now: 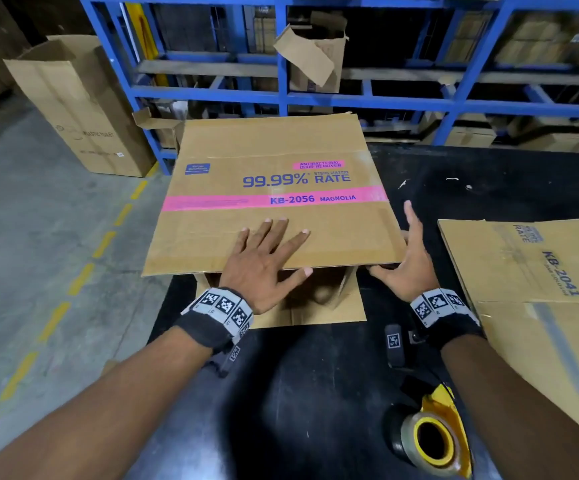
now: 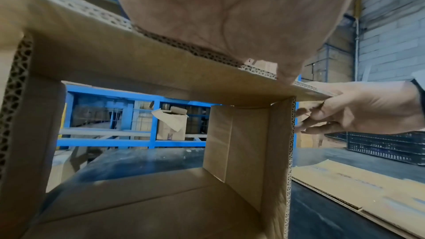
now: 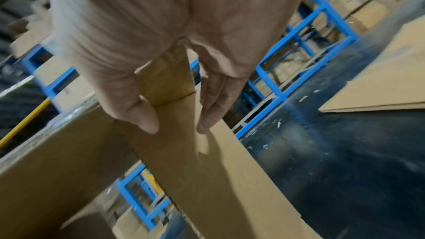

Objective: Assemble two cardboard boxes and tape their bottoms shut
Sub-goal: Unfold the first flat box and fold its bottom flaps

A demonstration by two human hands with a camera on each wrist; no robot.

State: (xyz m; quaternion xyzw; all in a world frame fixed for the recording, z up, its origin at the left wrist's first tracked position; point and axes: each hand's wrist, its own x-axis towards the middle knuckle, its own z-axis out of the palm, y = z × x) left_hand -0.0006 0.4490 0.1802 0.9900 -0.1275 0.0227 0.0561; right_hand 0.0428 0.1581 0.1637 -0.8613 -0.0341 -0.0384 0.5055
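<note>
A brown cardboard box [image 1: 270, 188] printed "KB-2056 MAGNOLIA" lies on its side on the black table [image 1: 316, 393], opened into a hollow tube. My left hand [image 1: 264, 258] lies flat on its top panel near the front edge, fingers spread. My right hand [image 1: 407, 258] rests against the box's right side, fingers straight and thumb at the front corner. In the left wrist view the palm [image 2: 218, 15] presses the top edge, and I see through the open box [image 2: 138, 72] to my right hand [image 2: 358, 108]. In the right wrist view the fingers [image 3: 207, 115] touch the side panel [image 3: 218, 179]. A second box [image 1: 530, 271] lies flat at the right.
A tape roll in a yellow dispenser [image 1: 430, 441] sits at the table's near right. Blue shelving [image 1: 367, 98] with cartons stands behind the table. A tall open carton [image 1: 80, 109] stands on the floor at the left, beside a yellow dashed floor line [image 1: 83, 275].
</note>
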